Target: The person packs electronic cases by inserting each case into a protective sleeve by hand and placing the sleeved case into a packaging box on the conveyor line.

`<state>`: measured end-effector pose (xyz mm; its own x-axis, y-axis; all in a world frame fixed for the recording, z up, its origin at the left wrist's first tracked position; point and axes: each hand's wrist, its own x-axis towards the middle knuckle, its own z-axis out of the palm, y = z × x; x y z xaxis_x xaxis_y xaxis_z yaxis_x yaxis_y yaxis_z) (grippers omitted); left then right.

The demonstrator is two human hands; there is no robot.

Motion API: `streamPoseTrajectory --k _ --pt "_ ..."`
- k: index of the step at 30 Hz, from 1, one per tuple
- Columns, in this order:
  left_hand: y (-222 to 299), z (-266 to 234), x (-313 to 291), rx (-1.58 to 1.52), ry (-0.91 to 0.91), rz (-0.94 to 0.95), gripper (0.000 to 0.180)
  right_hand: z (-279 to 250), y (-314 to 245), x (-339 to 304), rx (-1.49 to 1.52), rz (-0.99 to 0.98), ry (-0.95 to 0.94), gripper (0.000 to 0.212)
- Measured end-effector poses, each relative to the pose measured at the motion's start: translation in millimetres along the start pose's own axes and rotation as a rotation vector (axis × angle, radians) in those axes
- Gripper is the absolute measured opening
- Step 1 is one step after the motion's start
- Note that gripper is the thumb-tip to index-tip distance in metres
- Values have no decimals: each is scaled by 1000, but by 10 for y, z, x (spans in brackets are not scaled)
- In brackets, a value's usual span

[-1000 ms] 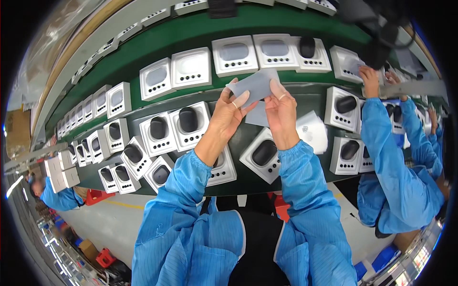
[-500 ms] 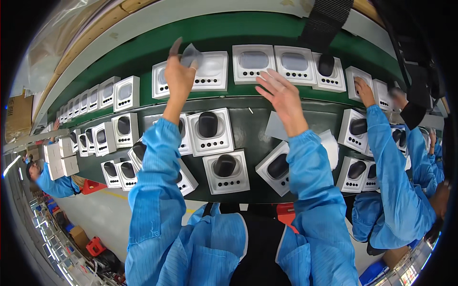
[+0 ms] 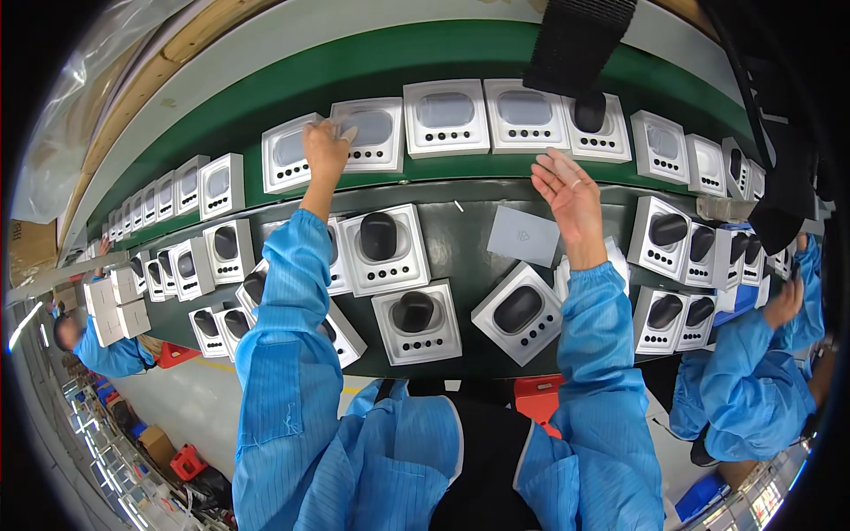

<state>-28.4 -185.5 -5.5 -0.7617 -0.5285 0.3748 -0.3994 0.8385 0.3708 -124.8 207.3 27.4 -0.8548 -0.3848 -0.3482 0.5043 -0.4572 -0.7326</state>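
Note:
My left hand (image 3: 326, 152) is lowered over the belt at the seam between two white boxes. Its fingers bend down at the edge of the left box (image 3: 279, 175), and its pale-tipped thumb stands apart over the right box (image 3: 367, 156). Both boxes have a greyish film over an oval recess and small black round pieces in a row. No object shows between finger and thumb, though the fingertips are partly hidden. Raised above the table's far edge, my right hand (image 3: 574, 202) is open and holds nothing. Near it lies a pale sheet (image 3: 522, 235).
More white boxes line the green belt (image 3: 390, 60), one with a black oval case (image 3: 590, 112). Nearer boxes on the dark table (image 3: 452, 226) hold similar black cases (image 3: 518, 310). A black strap (image 3: 580, 40) hangs ahead. Co-workers in blue sit at right (image 3: 753, 380) and far left (image 3: 111, 350).
My left hand has come down from above the boxes; the film by its thumb no longer hangs in the air. My right hand shifted right. The right-hand co-worker's hand has left the belt.

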Motion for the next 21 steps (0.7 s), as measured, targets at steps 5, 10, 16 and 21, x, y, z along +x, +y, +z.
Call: streamPoseTrajectory --k 5,10,16,21 --pt "-38 85 31 74 -150 -61 28 -259 -209 267 -210 -160 103 27" --pt "-28 8 79 146 -247 -107 30 -667 -491 1044 -1518 -1106 453 51" --pt "109 -202 79 311 -157 -8 30 -323 -446 1343 -1949 -745 424 71" --pt "1496 -118 -508 -360 -336 201 20 -533 -447 1335 -1816 -1058 473 72"
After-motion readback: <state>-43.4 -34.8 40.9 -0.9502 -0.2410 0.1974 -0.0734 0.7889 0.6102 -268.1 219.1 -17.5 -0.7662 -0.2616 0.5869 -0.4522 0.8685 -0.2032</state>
